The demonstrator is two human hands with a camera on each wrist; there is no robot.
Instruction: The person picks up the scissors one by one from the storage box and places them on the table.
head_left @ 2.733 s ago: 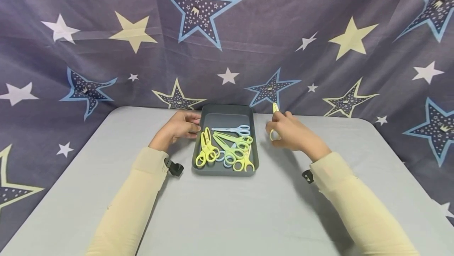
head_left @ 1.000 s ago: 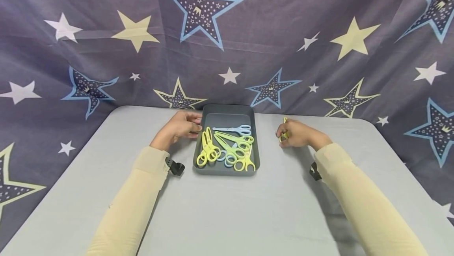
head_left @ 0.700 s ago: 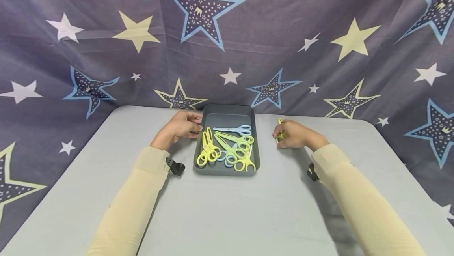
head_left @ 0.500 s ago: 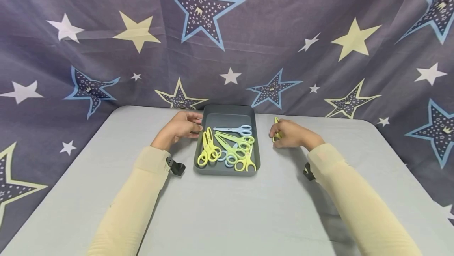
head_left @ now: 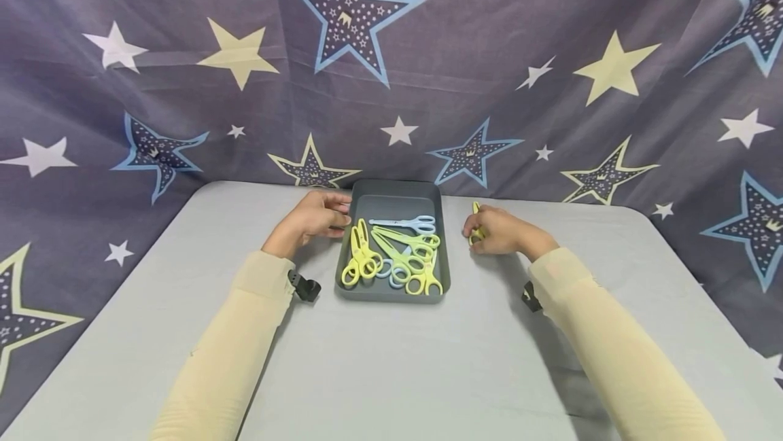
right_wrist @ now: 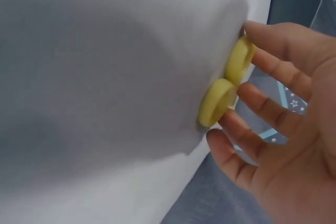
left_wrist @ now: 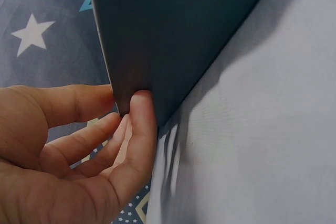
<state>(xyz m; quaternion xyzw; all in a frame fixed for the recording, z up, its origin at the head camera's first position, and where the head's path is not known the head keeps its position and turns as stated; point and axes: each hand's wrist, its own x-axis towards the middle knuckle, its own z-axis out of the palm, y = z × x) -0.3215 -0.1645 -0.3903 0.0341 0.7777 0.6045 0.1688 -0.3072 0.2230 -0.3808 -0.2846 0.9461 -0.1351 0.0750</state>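
My right hand [head_left: 503, 229] holds a pair of yellow scissors [head_left: 476, 236] right of the tray, low at the table. The right wrist view shows both yellow finger loops [right_wrist: 217, 103] against the cloth, the thumb at one and fingertips at the other; the blades are mostly hidden by the hand. At the left side of a dark grey tray [head_left: 397, 189], my left hand [head_left: 308, 219] rests its fairly extended fingertips on the outer wall [left_wrist: 173, 30]. Inside the tray lie yellow scissors [head_left: 363, 254], green scissors [head_left: 397, 254] and blue scissors [head_left: 406, 225], several overlapping.
The table [head_left: 391, 366] wears a pale grey cloth. A dark curtain [head_left: 440, 74] with stars hangs right behind its back edge, close to the tray's far end. A black wrist strap piece [head_left: 304, 287] hangs below the left cuff.
My right hand has lowered the yellow scissors from a raised, upright hold to the table, then shifted a little left with them. My left hand stays at the tray.
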